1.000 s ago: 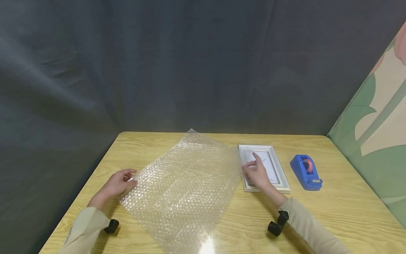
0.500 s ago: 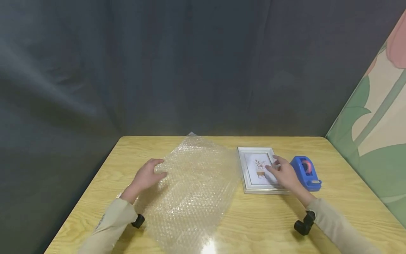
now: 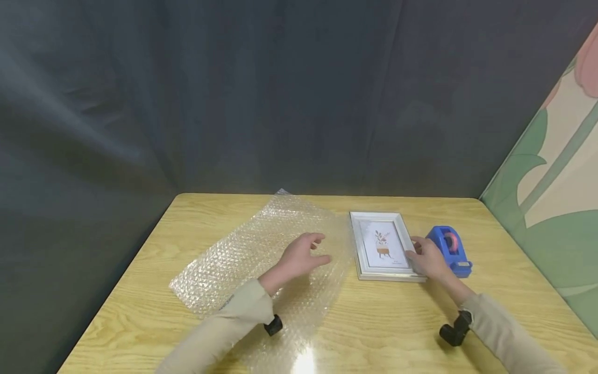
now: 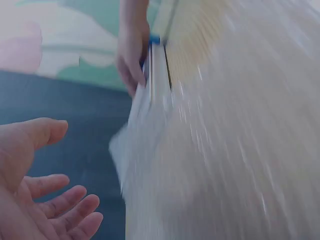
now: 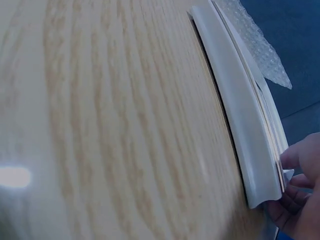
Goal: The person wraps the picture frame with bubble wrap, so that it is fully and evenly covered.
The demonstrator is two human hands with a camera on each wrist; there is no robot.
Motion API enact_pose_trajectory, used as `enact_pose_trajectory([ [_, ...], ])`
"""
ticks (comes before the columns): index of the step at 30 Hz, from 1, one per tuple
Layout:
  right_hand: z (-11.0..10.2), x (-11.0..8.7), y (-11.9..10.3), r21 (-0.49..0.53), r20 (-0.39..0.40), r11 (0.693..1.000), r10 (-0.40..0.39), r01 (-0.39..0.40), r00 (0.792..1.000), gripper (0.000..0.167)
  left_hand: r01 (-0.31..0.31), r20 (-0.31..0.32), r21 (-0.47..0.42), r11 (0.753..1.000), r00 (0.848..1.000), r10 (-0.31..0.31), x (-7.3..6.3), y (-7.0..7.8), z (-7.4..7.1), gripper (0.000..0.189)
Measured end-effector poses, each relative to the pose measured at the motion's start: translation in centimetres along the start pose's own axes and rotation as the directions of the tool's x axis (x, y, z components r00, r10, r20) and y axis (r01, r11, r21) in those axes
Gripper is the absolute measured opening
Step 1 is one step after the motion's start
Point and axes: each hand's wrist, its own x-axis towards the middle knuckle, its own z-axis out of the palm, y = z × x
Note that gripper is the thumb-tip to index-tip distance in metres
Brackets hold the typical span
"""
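Note:
A white picture frame (image 3: 380,246) with a plant picture inside lies face up on the table, right of the middle. My right hand (image 3: 427,258) pinches its right edge. In the right wrist view, the thumb is on top of the frame's edge (image 5: 240,115) and the fingers curl below it. My left hand (image 3: 301,255) is over a clear sheet of bubble wrap (image 3: 266,228), fingers relaxed and apart, holding nothing. The left wrist view shows that hand (image 4: 45,195) open beside the blurred wrap (image 4: 225,165). The wrap's right side reaches the frame's left edge.
A blue tape dispenser (image 3: 450,252) with a pink roll stands just right of the frame, close behind my right hand. The wooden table (image 3: 374,327) ends at a dark curtain (image 3: 299,104) behind. A flower-patterned panel (image 3: 556,182) borders the right side.
My left hand has let go of the wrap's left corner and moved right across the sheet. My right hand has moved from over the picture to the frame's right edge and taken hold.

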Motion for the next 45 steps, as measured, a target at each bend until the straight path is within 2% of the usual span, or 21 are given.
enact_pose_trajectory([
  [2,0.1,-0.1,0.0,0.019,-0.002,1.0,-0.013,0.013,1.0,0.044,-0.005,0.015,-0.008,1.0,1.0,0.005,0.6,1.4,1.1,0.057],
  [5,0.2,-0.4,0.1,0.029,-0.014,0.999,-0.041,0.041,0.999,0.042,-0.001,0.026,-0.019,1.0,1.0,0.002,1.3,2.9,2.7,0.057],
  [12,0.1,-1.1,0.2,0.016,-0.057,0.996,-0.089,0.09,0.994,0.039,0.075,0.05,-0.141,0.987,0.996,-0.068,2.7,3.7,5.7,0.056],
  [16,0.0,-1.5,0.1,0.024,-0.061,0.996,-0.086,0.088,0.994,0.038,0.105,0.058,-0.134,0.985,0.993,-0.098,3.2,4.0,7.1,0.056],
  [24,0.0,-2.1,-0.1,0.021,-0.04,0.999,-0.033,0.034,0.999,0.041,0.146,0.018,-0.022,0.989,0.989,-0.146,4.0,4.6,8.2,0.038],
  [32,0.0,-2.5,-0.1,0.028,-0.046,0.999,-0.017,0.018,0.999,0.041,0.143,-0.031,-0.054,0.988,0.989,-0.145,3.9,4.2,9.2,0.04],
  [37,0.2,-2.7,-0.1,0.048,-0.048,0.999,-0.009,0.011,0.999,0.039,0.127,-0.07,0.002,0.992,0.989,-0.127,3.6,4.0,9.8,0.048],
  [40,0.3,-2.7,-0.2,0.043,-0.046,0.999,0.01,-0.008,0.999,0.038,0.113,-0.086,-0.002,0.994,0.99,-0.113,3.4,4.0,10.0,0.043],
  [45,0.6,-2.6,-0.2,0.045,-0.086,0.999,0.01,-0.006,0.996,0.033,0.107,-0.106,-0.043,0.993,0.988,-0.111,3.3,3.8,10.1,0.023],
])
